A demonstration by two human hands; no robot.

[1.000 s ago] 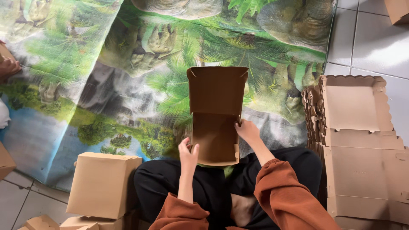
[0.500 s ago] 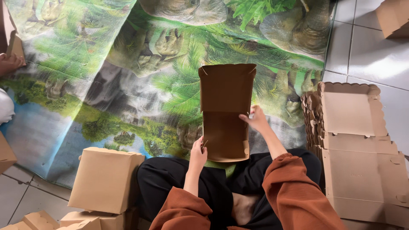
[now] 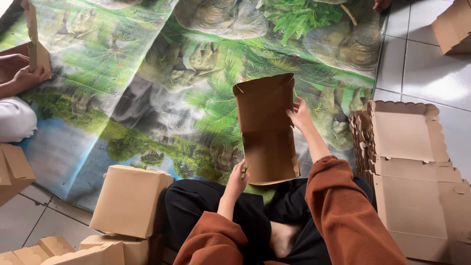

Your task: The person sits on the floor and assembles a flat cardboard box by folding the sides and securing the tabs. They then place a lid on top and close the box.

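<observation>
Folding half-formed brown cardboard box [image 3: 267, 130], held over lap above printed jungle mat [image 3: 122, 88]. Left hand [image 3: 237, 179] pinches lower corner; right hand [image 3: 300, 114] grips upper side flap. Judged next: tuck side flaps square.

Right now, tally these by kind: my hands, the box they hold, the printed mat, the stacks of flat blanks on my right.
Hands: 2, left hand and right hand
Open cardboard box, held by both: 1
Jungle-print mat: 1
Stack of flat blanks: 1
Total: 5
</observation>
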